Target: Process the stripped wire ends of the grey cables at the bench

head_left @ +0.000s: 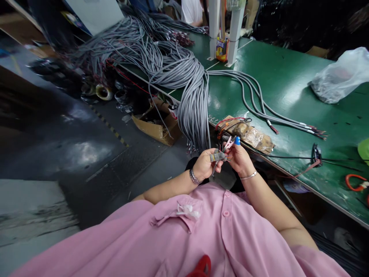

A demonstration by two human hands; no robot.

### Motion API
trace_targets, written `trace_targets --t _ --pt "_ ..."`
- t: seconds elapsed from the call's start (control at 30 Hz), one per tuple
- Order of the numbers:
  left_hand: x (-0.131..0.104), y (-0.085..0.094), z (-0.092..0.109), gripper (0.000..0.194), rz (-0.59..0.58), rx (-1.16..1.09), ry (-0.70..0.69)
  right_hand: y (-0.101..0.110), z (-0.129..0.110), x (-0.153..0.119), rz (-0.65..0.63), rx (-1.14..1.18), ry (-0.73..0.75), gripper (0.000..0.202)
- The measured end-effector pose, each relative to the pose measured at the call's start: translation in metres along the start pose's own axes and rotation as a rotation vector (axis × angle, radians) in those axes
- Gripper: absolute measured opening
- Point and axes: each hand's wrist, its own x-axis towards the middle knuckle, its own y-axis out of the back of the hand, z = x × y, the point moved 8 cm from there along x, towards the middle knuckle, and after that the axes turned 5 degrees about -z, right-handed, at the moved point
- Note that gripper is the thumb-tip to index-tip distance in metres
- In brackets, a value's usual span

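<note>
My left hand (205, 164) is closed around the end of a grey cable (213, 167), with a grey striped cover on its thumb. Thin coloured wires (221, 147) fan out from the cable end between my two hands. My right hand (240, 157) has its fingers pinched together at these wires, and a blue cover (237, 140) sits on one fingertip. A small pink and white piece (229, 142) shows by the right fingers; its kind is unclear. Just beyond my hands, a taped cardboard piece (253, 135) lies on the bench edge.
A large bundle of grey cables (184, 71) drapes over the green bench (276, 77). Several loose cables (256, 96) lie on the bench. A plastic bag (340, 77) rests at right, and a cardboard box (152, 127) stands below. Another person's white sleeve (191, 11) shows behind.
</note>
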Motion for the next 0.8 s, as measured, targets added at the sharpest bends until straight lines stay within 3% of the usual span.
trace_targets --t 0.27,0.57,0.67,0.8 --pt "0.006 0.006 -0.011 0.025 0.025 -0.005 0.04 0.003 0.001 0.008 0.052 0.065 0.059 0.041" --pt "-0.009 0.005 -0.003 0.03 0.079 0.01 -0.026 -0.001 0.003 -0.004 -0.092 0.069 -0.032 0.057" --pt "-0.014 0.006 -0.003 0.032 0.132 -0.007 -0.067 0.002 0.003 -0.007 -0.093 0.051 -0.038 0.046" --pt "-0.015 0.004 -0.004 0.029 0.175 -0.051 -0.089 0.007 -0.006 -0.008 -0.043 0.008 0.061 0.031"
